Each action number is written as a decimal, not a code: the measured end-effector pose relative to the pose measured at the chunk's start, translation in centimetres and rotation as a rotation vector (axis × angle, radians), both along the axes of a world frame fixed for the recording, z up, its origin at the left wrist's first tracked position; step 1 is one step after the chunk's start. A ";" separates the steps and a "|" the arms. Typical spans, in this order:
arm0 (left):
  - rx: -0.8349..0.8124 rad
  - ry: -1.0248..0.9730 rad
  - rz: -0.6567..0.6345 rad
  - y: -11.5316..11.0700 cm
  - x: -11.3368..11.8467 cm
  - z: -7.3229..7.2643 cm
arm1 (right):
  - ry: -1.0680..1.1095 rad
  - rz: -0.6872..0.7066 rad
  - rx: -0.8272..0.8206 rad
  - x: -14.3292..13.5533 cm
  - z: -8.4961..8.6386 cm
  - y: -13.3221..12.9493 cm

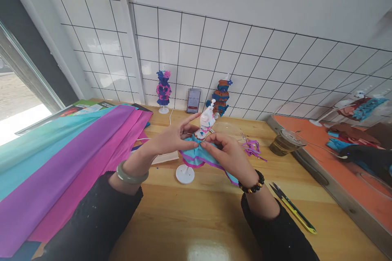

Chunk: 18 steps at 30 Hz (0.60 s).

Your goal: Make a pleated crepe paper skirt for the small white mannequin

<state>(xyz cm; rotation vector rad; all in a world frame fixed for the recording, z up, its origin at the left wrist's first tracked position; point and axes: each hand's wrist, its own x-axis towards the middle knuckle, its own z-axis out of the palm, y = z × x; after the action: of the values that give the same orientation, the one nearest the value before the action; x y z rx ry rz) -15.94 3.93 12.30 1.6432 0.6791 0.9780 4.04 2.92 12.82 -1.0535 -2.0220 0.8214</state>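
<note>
A small white mannequin [206,121] on a round white base [185,174] leans to the right in front of me. Around its waist sits a light blue strip of fabric [196,155] with a purple edge, gathered like a skirt. My left hand [174,134] pinches the fabric at the waist with its thumb, the fingers reaching behind the mannequin. From the other side my right hand [225,151] pinches the same strip between thumb and finger. The strip's loose end hangs below my right hand. Pink and blue marks show on the mannequin's torso.
Coloured sheets [101,147] lie at the left. Two dressed mannequins, one blue-pink [163,87] and one brown-blue [221,96], stand by the wall with a phone [193,101] between them. Purple scraps [251,147], a lidded cup [286,142] and yellow thread snips [292,208] are at the right.
</note>
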 end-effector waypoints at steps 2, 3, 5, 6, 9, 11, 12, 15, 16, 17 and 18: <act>-0.003 0.004 -0.009 0.0 -0.1 0.1 | 0.011 0.000 -0.015 0.0 -0.1 0.1; -0.008 0.006 -0.015 -0.1 -0.1 0.1 | 0.015 0.000 -0.022 0.0 -0.2 0.1; -0.016 0.016 -0.019 -0.1 -0.1 0.1 | 0.022 -0.005 -0.030 0.0 -0.4 0.2; -0.016 0.021 -0.011 -0.1 0.0 0.1 | 0.025 -0.008 -0.031 0.0 -0.4 0.2; 0.003 0.016 0.060 -0.1 0.3 -0.1 | 0.032 -0.019 -0.026 -0.1 -0.6 0.3; 0.005 0.009 0.098 -0.1 0.5 -0.2 | 0.032 -0.027 -0.020 -0.1 -0.6 0.3; -0.003 0.011 0.107 -0.1 0.6 -0.2 | 0.025 -0.027 -0.015 0.0 -0.6 0.3; -0.066 -0.004 0.134 -0.1 0.6 -0.1 | -0.032 -0.040 0.064 0.1 -0.6 0.3; -0.094 -0.023 0.149 -0.1 0.5 0.0 | -0.053 -0.057 0.128 0.2 -0.5 0.3; -0.124 -0.045 0.165 0.0 0.5 0.1 | -0.073 -0.075 0.208 0.2 -0.4 0.1; -0.154 -0.064 0.183 0.0 0.4 0.2 | -0.093 -0.088 0.301 0.2 -0.3 -0.1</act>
<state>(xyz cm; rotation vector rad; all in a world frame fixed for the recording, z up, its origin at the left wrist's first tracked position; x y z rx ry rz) -15.51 3.92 12.46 1.4282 0.8506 1.0770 4.20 2.86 12.50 -1.0125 -2.0801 0.4120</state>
